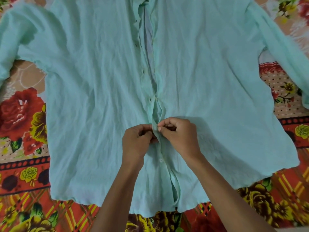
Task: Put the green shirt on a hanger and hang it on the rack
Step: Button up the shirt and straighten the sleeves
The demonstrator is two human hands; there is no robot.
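Note:
The green shirt (93, 91) lies spread flat, front up, with its collar far from me and its hem near me. Its front placket runs up the middle and gapes open in the upper part. My left hand (136, 141) and my right hand (179, 133) meet at the placket low on the shirt. Both pinch the placket edges together there. One white button (160, 160) below my hands sits fastened. No hanger or rack is in view.
The shirt rests on a floral bedsheet (23, 118) in red, yellow and green that shows on every side. The shirt's sleeves stretch out to the left edge (6, 52) and the right edge (287, 47) of the view.

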